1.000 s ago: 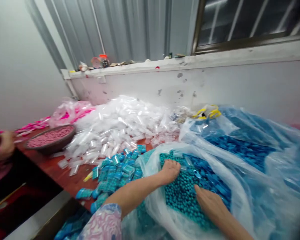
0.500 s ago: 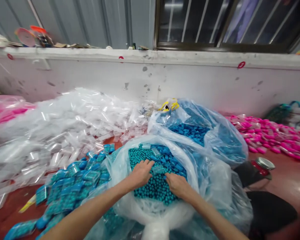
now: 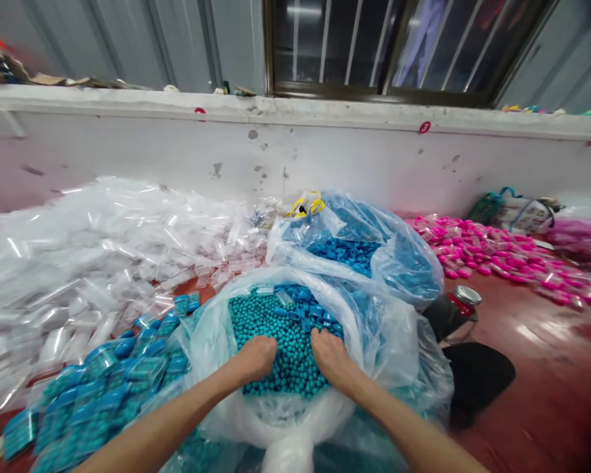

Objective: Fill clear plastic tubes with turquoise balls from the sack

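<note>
An open clear plastic bag point(image 3: 211, 341) in front of me holds small teal beads point(image 3: 263, 315) and, at its far right side, blue plastic pieces point(image 3: 308, 309). My left hand point(image 3: 257, 358) is closed over the beads on the left, its knuckles up. My right hand point(image 3: 331, 355) is closed at the right side, fingertips down among the beads near the blue pieces. Whatever either hand grips is hidden. A small clear packet point(image 3: 284, 299) lies on top of the beads, apart from both hands.
Filled bead packets point(image 3: 142, 368) are heaped left of the bag, and behind them a large pile of clear empty packets point(image 3: 79, 263). Beyond stands another bag point(image 3: 408, 256) of blue pieces. Pink packets point(image 3: 497, 253), a red jar point(image 3: 465, 299) and a black seat point(image 3: 482, 374) are on the right.
My view has turned right. My left hand's fingers, stretched out before, have curled closed, and the hands have drawn slightly apart. The clear packet between them no longer shows.
</note>
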A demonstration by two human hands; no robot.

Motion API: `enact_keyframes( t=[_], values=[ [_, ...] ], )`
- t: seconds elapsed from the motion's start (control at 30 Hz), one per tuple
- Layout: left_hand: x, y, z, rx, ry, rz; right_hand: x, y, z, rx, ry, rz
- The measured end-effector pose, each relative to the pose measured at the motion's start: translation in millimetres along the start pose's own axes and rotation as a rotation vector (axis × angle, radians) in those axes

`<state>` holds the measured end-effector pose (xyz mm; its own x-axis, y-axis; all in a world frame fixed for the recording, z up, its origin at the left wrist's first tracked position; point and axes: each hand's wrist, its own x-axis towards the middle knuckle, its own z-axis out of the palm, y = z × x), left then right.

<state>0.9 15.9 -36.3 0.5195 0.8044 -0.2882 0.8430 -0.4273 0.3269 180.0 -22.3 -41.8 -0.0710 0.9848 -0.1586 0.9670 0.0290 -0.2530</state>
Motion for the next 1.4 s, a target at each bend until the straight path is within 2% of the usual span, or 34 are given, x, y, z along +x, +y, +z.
enact_keyframes(
  t=[0.1,0.23,0.33,0.43,0.47,0.57,0.63,0.8,0.93,1.03,1.13,1.27,1.33,1.4],
  values=[
    [16,7,13.8,-0.244,-0.003,-0.081,9,3,6,0.167,-0.023,-0.018],
    [33,13,25.5,-0.679,-0.043,-0.146,20,12,11,0.326,-0.050,-0.069],
    [29,11,25.7,-1.014,-0.116,-0.117,22,17,12,0.565,-0.091,-0.093],
    [22,8,22.8,-1.267,-0.175,-0.068,19,19,13,0.825,-0.120,-0.053],
    [20,7,21.8,-1.330,-0.184,-0.058,17,19,14,0.802,-0.073,-0.046],
    [17,6,19.0,-1.461,-0.172,-0.048,12,17,11,0.483,0.177,-0.079],
    [16,5,17.7,-1.505,-0.151,-0.056,10,15,6,0.355,0.249,-0.087],
    [16,5,19.9,-1.470,-0.084,-0.136,9,11,-7,0.350,0.119,-0.055],
    [31,3,28.2,-1.306,-0.006,-0.267,10,9,1,0.153,0.082,-0.002],
    [43,6,32.5,-1.207,0.022,-0.306,15,3,9,0.159,0.050,0.001],
    [44,10,30.4,-1.210,0.014,-0.268,21,-1,9,0.337,0.002,0.003],
    [28,11,16.8,-1.323,-0.070,-0.127,22,3,2,0.853,-0.174,0.080],
    [20,9,9.1,-1.371,-0.106,-0.069,18,6,-2,0.800,-0.086,0.029],
    [15,8,4.3,-1.391,-0.081,-0.018,13,6,-5,0.569,0.116,-0.041]
  ],
)
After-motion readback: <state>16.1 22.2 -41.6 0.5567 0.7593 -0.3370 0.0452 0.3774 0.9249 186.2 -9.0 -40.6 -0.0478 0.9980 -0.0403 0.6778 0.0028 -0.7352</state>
